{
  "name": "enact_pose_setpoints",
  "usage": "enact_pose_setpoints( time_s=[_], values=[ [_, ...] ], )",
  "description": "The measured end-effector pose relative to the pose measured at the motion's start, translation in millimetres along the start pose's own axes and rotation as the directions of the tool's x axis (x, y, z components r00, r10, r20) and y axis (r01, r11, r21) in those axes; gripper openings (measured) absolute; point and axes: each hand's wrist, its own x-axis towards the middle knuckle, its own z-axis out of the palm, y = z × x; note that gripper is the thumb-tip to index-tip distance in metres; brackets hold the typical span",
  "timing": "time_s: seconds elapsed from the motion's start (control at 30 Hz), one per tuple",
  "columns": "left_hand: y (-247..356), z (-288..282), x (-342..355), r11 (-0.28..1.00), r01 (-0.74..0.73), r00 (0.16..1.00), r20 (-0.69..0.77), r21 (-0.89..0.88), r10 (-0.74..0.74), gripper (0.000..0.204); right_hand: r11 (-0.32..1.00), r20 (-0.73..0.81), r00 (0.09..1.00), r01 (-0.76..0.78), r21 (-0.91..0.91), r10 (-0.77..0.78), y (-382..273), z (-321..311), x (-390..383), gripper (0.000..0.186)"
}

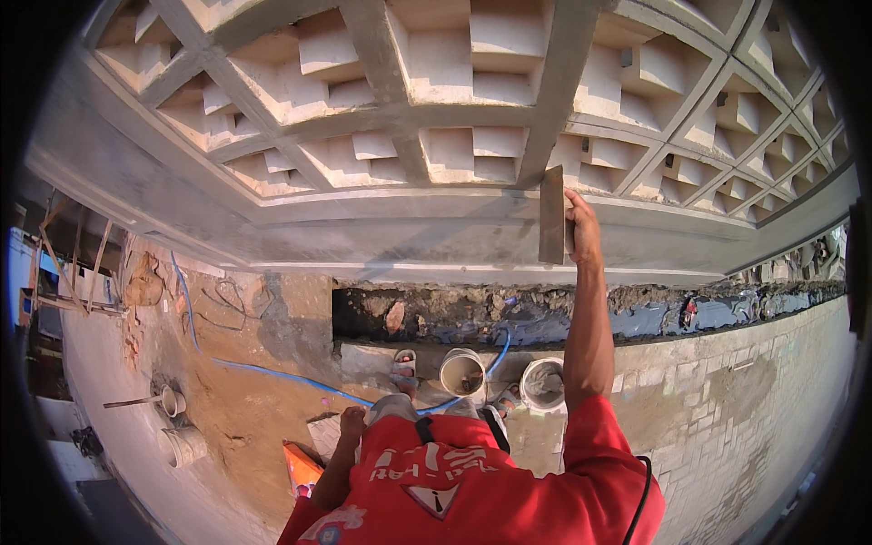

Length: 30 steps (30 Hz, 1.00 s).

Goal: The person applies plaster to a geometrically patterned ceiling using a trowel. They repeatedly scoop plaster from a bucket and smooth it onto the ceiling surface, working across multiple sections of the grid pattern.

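Observation:
In my right hand is a flat rectangular plastering trowel, its fingers closed round the handle behind the blade. My right arm reaches up, and the blade stands against the grey plastered ledge below the wall's lattice blocks. The blade's upper end reaches the lower edge of the lattice. Down by my left thigh is my left hand, its fingers curled in, with nothing visible in them.
Below the wall runs a trench with dark water and rubble. A bucket stands between my feet, and another bucket of grey mix is on the right. A blue hose crosses the ground. More buckets stand at left.

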Motion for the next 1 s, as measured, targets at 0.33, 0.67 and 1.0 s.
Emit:
enact_pose_setpoints(
  time_s=[0.33, 0.67, 1.0],
  values=[
    [-13, 24, -5, 0.906, 0.146, 0.977, -0.088, -0.397, -0.196, 0.019, 0.963, 0.055, 0.966, 0.247, 0.105, -0.253, -53, 29, -14, 0.052],
    [-4, 28, -2, 0.842, 0.149, 0.955, -0.144, -0.518, -0.258, 0.022, 0.968, -0.005, 1.0, -0.01, 0.251, 0.011, 7, 42, -65, 0.053],
    [-27, 27, 0, 0.994, 0.05, 0.998, -0.04, -0.092, -0.053, 0.012, 1.0, 0.013, 1.0, -0.012, -0.007, 0.012, 27, 34, -52, 0.049]
  ],
)
